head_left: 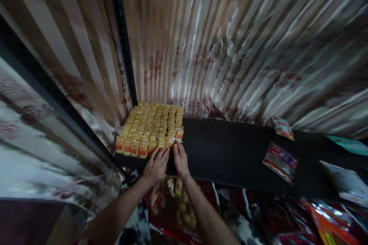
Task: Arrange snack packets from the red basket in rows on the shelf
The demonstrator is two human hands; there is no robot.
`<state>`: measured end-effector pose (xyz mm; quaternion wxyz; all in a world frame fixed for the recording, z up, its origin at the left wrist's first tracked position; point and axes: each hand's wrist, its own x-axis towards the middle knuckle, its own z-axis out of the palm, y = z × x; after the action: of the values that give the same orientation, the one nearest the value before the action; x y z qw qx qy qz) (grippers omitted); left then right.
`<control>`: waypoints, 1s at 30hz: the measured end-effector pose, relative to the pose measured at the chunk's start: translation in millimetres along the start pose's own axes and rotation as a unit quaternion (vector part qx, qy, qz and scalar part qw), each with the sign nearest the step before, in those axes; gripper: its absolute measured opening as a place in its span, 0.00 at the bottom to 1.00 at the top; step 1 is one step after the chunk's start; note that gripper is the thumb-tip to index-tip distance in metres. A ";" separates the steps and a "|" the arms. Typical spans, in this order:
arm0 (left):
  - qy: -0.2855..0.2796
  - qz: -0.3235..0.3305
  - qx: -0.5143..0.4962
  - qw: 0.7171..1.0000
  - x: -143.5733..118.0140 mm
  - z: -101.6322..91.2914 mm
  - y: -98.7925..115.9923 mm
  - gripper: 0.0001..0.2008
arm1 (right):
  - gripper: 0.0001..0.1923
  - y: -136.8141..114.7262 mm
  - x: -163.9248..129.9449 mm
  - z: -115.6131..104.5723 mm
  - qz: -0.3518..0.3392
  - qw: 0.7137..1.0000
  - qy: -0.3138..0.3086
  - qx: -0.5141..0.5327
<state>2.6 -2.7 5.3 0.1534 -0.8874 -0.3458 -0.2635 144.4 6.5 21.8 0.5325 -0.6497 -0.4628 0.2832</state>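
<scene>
At the shelf's [230,153] front edge, both hands lie palm down with fingers pressed together, the left hand [156,166] and right hand [180,159] side by side, fingertips touching the near row of the packets [151,126]. These yellow packets fill the shelf's left end against the corrugated wall [230,46], while bare black shelf runs open toward 3 o'clock, up to a red pouch [280,162] near the front edge.

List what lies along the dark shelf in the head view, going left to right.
Block of small yellow packets with the left hand and right hand at its near edge → bare dark shelf → red and white packet → small packet by the wall → teal packet.
</scene>
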 end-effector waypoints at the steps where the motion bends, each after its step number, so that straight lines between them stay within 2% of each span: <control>1: 0.000 0.000 0.000 1.000 -0.2 1.1 0.1 0.20 | 0.28 -0.5 1.0 1.5 0.005 1.000 -0.004 0.004; 6: 0.028 -0.001 -0.009 1.000 -0.6 4.5 0.7 0.19 | 0.32 -1.2 2.4 2.6 -0.013 1.000 -0.024 0.000; 10: 0.046 -0.002 -0.013 0.999 -0.3 4.6 1.1 0.19 | 0.30 -2.2 2.1 2.6 -0.022 1.000 0.011 0.002; 15: 0.037 0.001 -0.007 0.999 0.2 3.9 1.2 0.19 | 0.31 -3.6 3.5 8.0 -0.002 1.000 -0.004 0.009; 18: 0.035 0.001 -0.007 0.999 -0.2 5.2 1.3 0.18 | 0.29 -2.8 4.1 8.1 -0.029 0.999 -0.022 -0.003; 24: 0.039 0.002 -0.009 0.999 -1.7 8.3 2.1 0.18 | 0.29 0.0 4.8 11.3 -0.040 0.999 0.019 -0.027; 30: 0.019 -0.008 -0.003 1.000 -1.3 6.3 2.6 0.19 | 0.28 -0.2 5.3 8.4 -0.066 0.996 -0.021 -0.051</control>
<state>5.8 -2.4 -0.8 0.1549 -0.8801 -0.3488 -0.2824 139.3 14.9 20.5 0.5063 -0.6378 -0.5299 0.2367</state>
